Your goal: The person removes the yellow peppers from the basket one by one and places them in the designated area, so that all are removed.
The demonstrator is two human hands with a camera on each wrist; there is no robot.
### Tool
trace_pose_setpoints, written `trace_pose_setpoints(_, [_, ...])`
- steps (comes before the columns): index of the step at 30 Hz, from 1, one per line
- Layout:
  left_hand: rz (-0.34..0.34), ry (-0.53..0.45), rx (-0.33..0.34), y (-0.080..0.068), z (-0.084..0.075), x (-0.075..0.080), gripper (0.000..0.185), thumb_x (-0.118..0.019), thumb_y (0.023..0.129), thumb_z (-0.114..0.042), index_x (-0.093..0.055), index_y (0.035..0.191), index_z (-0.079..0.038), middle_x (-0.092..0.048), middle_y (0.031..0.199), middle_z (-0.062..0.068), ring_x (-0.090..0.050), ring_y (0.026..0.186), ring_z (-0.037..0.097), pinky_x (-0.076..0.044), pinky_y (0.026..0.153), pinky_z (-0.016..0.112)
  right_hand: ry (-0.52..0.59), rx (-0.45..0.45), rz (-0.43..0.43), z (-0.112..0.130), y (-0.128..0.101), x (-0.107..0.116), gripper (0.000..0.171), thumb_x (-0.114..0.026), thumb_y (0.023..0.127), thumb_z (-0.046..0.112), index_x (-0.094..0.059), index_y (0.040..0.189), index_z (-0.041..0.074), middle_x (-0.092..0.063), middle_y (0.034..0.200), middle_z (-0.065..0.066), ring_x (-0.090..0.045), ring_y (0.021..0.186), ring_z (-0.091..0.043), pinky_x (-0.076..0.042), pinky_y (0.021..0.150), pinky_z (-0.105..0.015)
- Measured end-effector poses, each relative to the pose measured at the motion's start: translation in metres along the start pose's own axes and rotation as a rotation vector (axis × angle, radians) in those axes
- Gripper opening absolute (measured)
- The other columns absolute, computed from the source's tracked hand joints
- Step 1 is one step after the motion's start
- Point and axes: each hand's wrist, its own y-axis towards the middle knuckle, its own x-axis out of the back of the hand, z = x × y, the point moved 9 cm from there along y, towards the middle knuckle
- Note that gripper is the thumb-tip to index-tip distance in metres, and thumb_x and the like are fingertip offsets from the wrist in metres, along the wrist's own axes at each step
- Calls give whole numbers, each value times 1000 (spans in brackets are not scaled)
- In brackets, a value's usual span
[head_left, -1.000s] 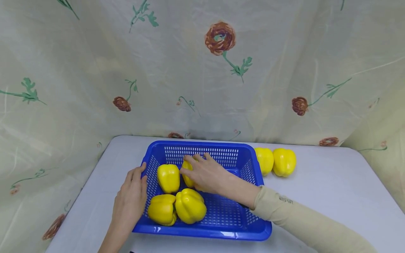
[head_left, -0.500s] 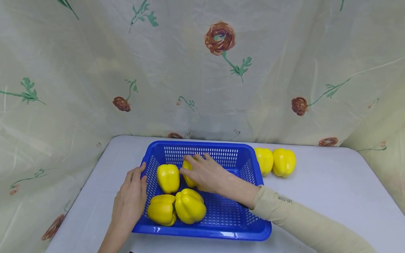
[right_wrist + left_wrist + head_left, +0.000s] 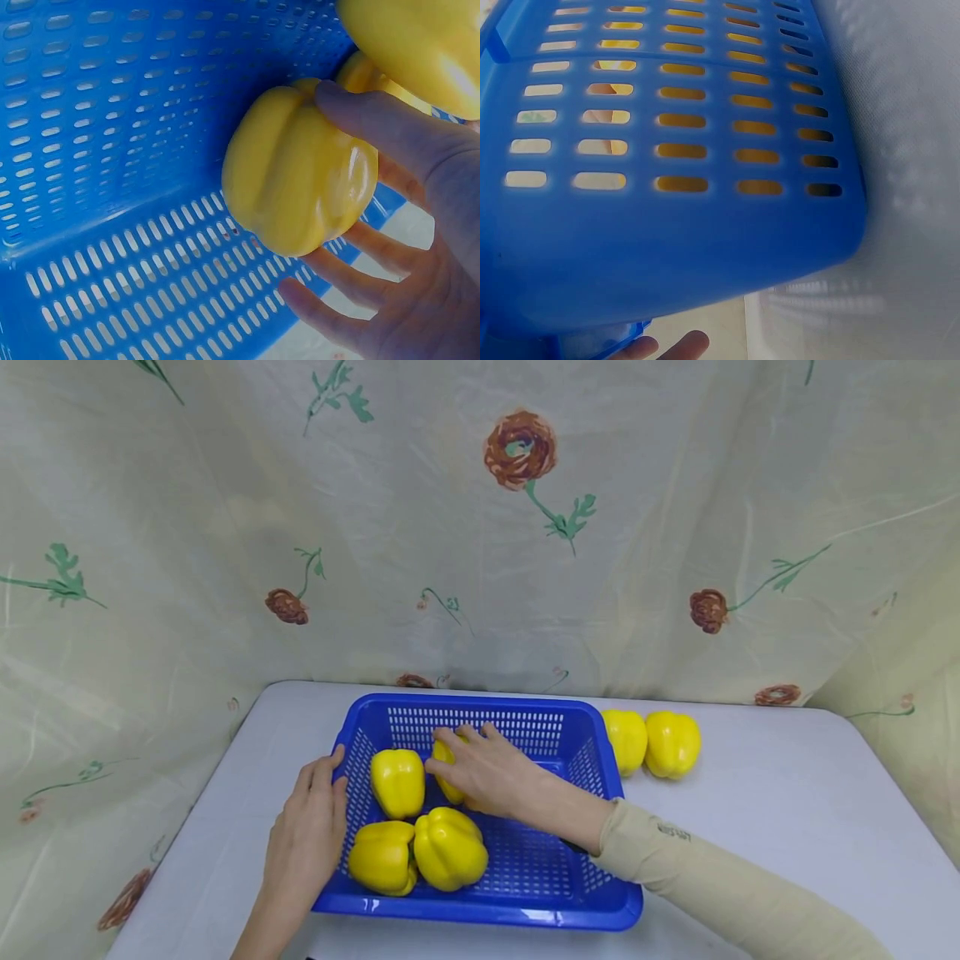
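four peppers in the basket, one pepper in right hand's grip, left hand loose against rim, two peppers out!

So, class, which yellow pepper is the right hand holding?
The yellow pepper inside the blue basket, partly hidden beneath the right hand in the head view; only this one is in its grip.

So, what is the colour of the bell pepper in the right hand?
Yellow; the bell pepper shows best from right wrist.
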Motion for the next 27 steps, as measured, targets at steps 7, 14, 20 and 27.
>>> trace_pose_setpoints(7, [6,3,3,1,2,0,42,-51,114,-14,-52,153,4,-59,148,33,-77,97,45,-67,65,45,4,4,0,-1,-1,3,59,-85,95,33,-62,148,30,-48,164,-11,-60,137,-36,-60,108,-54])
trace_pose_setpoints(14, [6,2,6,2,2,0,43,-51,114,-14,-52,153,3,-59,148,33,-77,94,44,-66,61,41,51,-3,41,-4,-6,6,59,-84,95,33,-62,150,29,-47,167,-10,-56,145,-37,-55,116,-60])
trace_pose_setpoints(20, [14,9,17,2,2,-1,43,-52,114,-14,-53,153,2,-59,148,32,-75,84,39,-63,57,36,129,-16,39,-10,-19,10,57,-87,93,29,-65,146,29,-49,166,-9,-55,145,-38,-52,117,-63])
trace_pose_setpoints(27, [25,19,35,2,3,-1,43,-52,114,-15,-53,154,2,-59,149,31,-74,80,35,-62,55,34,220,-63,17,-23,-42,22,56,-86,94,26,-65,146,28,-48,167,-11,-54,148,-41,-48,120,-68])
